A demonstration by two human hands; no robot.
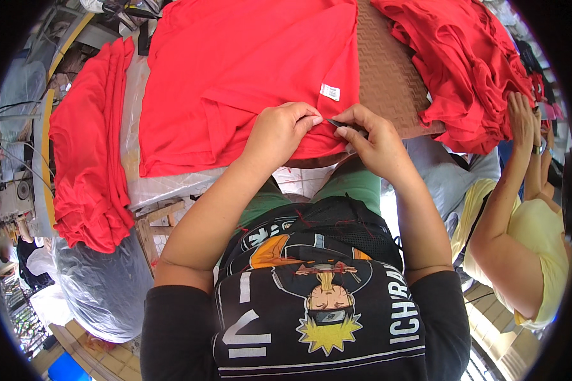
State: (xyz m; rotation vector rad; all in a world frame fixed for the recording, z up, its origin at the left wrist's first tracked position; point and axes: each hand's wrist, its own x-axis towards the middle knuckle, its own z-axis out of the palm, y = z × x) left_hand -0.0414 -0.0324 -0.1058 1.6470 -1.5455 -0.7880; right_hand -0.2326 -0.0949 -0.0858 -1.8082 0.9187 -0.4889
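A red garment [248, 57] lies spread over the table in front of me, its near edge hanging by my lap. Near that edge a small white label [330, 92] shows on the cloth. My left hand [281, 131] is closed in a pinch just over the fabric; whatever is between thumb and forefinger is too small to make out. In my right hand [376, 141] is a pair of small dark thread snips [338, 123], held between thumb and fingers. The pointed tip reaches left, close to my left fingertips.
Folded red garments [90, 146] are draped at the table's left end, above a large plastic-wrapped bundle [102, 292]. A heap of red garments [467, 70] lies on the right, past brown patterned table covering [391, 70]. There, a person in yellow [527, 241] reaches toward the heap.
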